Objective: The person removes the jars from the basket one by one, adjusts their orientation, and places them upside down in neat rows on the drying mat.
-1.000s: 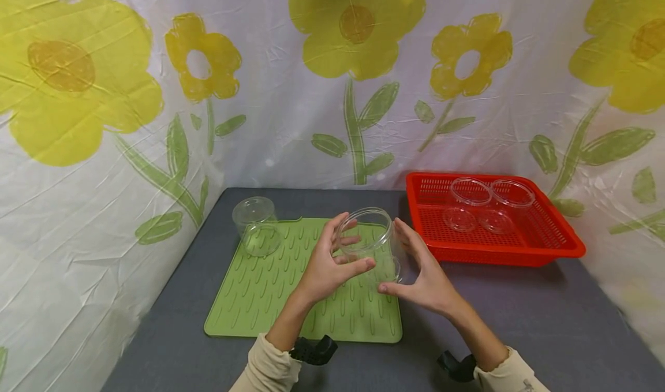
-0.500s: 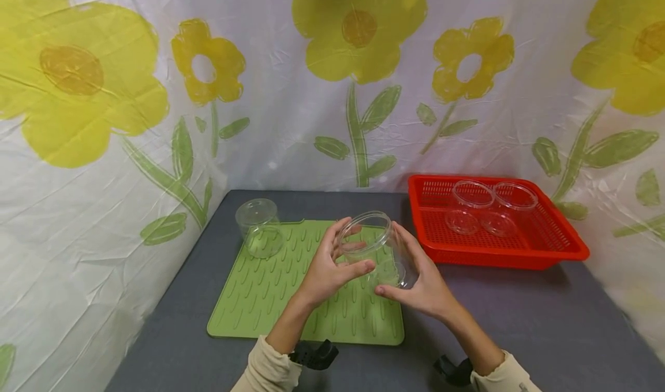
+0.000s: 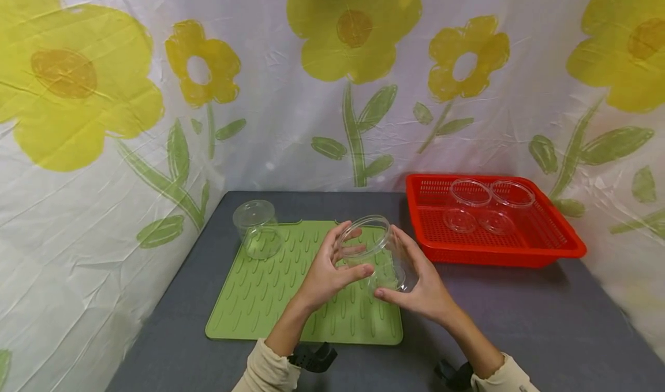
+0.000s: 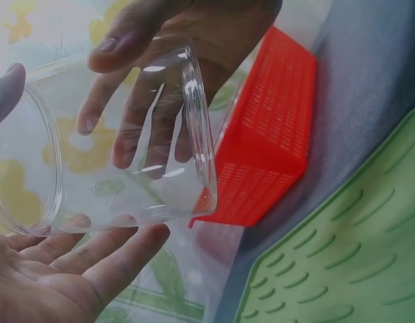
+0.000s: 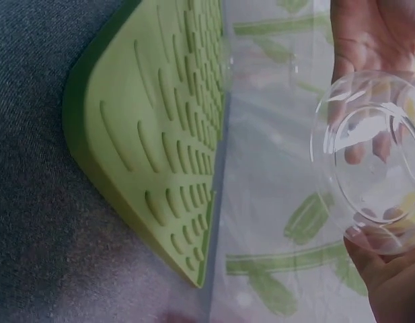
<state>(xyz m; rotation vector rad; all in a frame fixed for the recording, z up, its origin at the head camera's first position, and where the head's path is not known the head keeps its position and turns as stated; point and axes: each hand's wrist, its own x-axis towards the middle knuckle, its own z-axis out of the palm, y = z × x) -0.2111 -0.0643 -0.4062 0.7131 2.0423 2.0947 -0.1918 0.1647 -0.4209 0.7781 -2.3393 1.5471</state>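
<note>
A clear plastic jar [image 3: 363, 245] is held tilted between both hands over the green ridged mat [image 3: 260, 311]. My left hand [image 3: 331, 271] grips it near its rim, the thumb in front and the fingers round the far side. With spread fingers and thumb, my right hand [image 3: 418, 279] holds the side and lower part. In the left wrist view the jar [image 4: 126, 145] lies sideways, and its inside looks see-through. The right wrist view shows the round base of the jar [image 5: 368, 161]. Another clear jar [image 3: 257, 230] stands at the mat's back left corner.
A red perforated basket [image 3: 499, 257] stands at the back right of the dark grey table [image 3: 519, 323]. Inside it are two clear jars [image 3: 470, 193], side by side. A flower-printed curtain [image 3: 270, 120] hangs behind the table and along its sides.
The held jar has tipped slightly further, its rim leaning left and its base to the right. My right hand has closed in on the jar's side. The other jars stay put.
</note>
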